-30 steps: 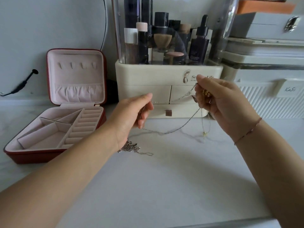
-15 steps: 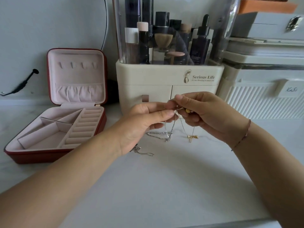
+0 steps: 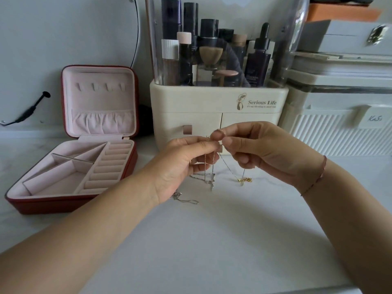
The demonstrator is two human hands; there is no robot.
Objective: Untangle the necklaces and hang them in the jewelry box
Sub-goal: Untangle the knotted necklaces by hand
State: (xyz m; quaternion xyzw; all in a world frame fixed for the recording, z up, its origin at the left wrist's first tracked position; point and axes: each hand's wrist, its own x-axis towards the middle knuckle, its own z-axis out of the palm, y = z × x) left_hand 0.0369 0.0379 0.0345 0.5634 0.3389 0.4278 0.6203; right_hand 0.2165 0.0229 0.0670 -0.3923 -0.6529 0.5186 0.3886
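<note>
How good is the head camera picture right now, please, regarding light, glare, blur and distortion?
Head view: soft, even light, faint shadows on the table under the forearms; reflections streak the organizer's clear cover; the wide lens bows the storage boxes at the right edge, where a metal latch looks smeared; the necklaces pinched by the left hand and right hand are too thin to trace.
</note>
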